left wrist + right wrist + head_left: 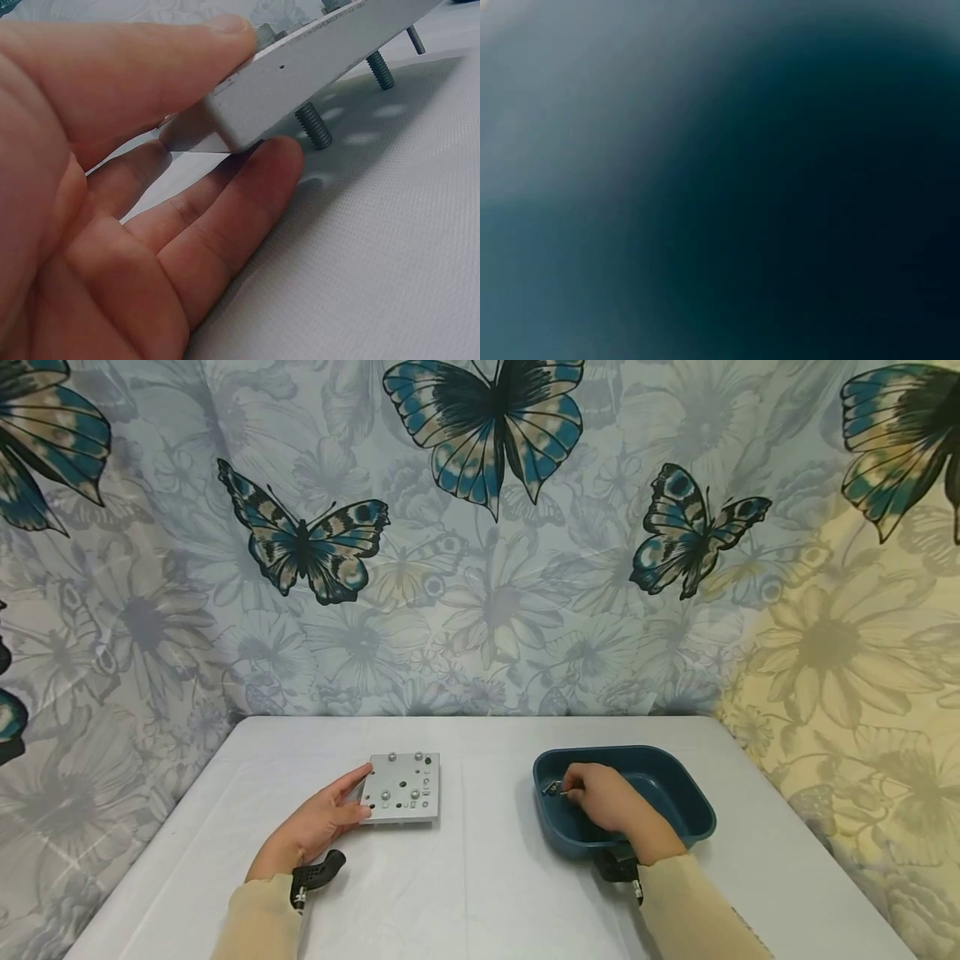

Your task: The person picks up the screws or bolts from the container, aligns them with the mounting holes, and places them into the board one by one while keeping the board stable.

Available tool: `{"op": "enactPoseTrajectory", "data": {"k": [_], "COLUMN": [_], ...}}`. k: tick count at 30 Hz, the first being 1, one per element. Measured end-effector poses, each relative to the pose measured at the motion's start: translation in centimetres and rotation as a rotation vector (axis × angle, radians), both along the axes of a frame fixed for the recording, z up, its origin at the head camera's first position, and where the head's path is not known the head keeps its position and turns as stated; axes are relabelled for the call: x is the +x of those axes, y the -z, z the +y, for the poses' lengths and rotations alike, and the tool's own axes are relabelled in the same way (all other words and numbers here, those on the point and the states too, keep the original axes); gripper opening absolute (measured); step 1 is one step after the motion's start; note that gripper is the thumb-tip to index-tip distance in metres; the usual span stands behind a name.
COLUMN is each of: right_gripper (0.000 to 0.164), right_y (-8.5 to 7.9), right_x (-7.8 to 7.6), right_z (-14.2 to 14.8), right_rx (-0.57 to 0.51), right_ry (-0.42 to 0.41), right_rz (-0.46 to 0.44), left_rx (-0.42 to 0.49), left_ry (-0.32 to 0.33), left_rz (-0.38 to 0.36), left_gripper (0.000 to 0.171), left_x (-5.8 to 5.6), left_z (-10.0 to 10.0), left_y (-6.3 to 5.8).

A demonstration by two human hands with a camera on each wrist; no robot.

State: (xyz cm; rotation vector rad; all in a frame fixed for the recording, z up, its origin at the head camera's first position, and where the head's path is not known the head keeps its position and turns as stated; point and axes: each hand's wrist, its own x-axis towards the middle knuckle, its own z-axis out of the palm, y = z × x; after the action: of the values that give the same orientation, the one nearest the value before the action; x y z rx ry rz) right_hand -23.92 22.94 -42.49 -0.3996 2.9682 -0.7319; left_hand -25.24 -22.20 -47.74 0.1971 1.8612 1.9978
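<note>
A grey metal plate (pixel 405 785) with several holes and bolts lies left of centre in the head view. My left hand (pixel 322 818) grips its left edge. In the left wrist view, the thumb lies along the plate (pixel 300 79) and other fingers (pixel 247 202) reach under its corner. Threaded bolt ends (pixel 313 126) stick out below the plate. My right hand (pixel 607 797) reaches into a dark blue bin (pixel 678 781), fingers curled down beside small metal pieces (pixel 552 787). Whether it pinches one is too small to tell, and the right wrist view is only a dark blur.
Both things are on a table covered with a white cloth (pixel 480 893). Behind it hangs a butterfly-print fabric (pixel 495 635), which also runs along both sides. The bin's raised rim surrounds my right hand.
</note>
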Motion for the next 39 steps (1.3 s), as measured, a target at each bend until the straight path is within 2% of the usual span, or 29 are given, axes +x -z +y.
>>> {"op": "enactPoseTrajectory", "data": {"k": [3, 7, 11, 15, 17, 22, 25, 27, 29, 35, 39], "right_gripper": [0.007, 0.016, 0.024, 0.030, 0.031, 0.025, 0.023, 0.025, 0.030, 0.041, 0.037], "right_y": [-0.3, -0.7, -1.2, -1.6, -1.9, -2.5, -3.0, -3.2, -3.5, -3.8, -3.8], "right_x": [-0.3, -0.5, -0.5, -0.4, -0.4, -0.3, -0.4, -0.8, -1.3, -3.2, -4.2], "right_z": [0.7, 1.2, 1.3, 1.3, 1.3, 1.3, 0.9, 0.3, -0.6, -4.5, -7.7], "right_rx": [-0.085, -0.256, -0.446, -0.628, -0.776, -1.262, -1.442, -1.486, -1.479, -1.348, -1.307], "right_ry": [0.049, 0.165, 0.297, 0.383, 0.396, 0.368, 0.367, 0.377, 0.386, 0.378, 0.369], "right_rz": [0.035, 0.032, -0.018, -0.073, -0.116, -0.278, -0.348, -0.362, -0.350, -0.320, -0.338], "left_rx": [-0.001, -0.004, -0.010, -0.006, -0.001, 0.008, 0.008, 0.008, 0.007, 0.014, 0.025], "left_ry": [-0.005, -0.003, 0.007, 0.017, 0.012, 0.016, 0.024, 0.024, 0.023, 0.040, 0.047], "left_rz": [-0.002, -0.002, 0.009, 0.010, 0.003, 0.008, 0.017, 0.016, 0.011, 0.008, 0.017], "left_gripper": [0.092, 0.094, 0.095, 0.094, 0.094, 0.093, 0.093, 0.093, 0.093, 0.092, 0.091], "left_x": [0.0, -0.1, -0.1, -0.2, -0.2, -0.2, -0.2, -0.2, -0.2, -0.2, -0.1], "left_z": [0.0, -0.1, -0.1, -0.2, -0.2, -0.3, -0.3, -0.3, -0.3, -0.4, -0.4], "left_y": [0.1, 0.2, 0.2, 0.3, 0.3, 0.4, 0.4, 0.3, 0.3, 0.2, 0.3]}}
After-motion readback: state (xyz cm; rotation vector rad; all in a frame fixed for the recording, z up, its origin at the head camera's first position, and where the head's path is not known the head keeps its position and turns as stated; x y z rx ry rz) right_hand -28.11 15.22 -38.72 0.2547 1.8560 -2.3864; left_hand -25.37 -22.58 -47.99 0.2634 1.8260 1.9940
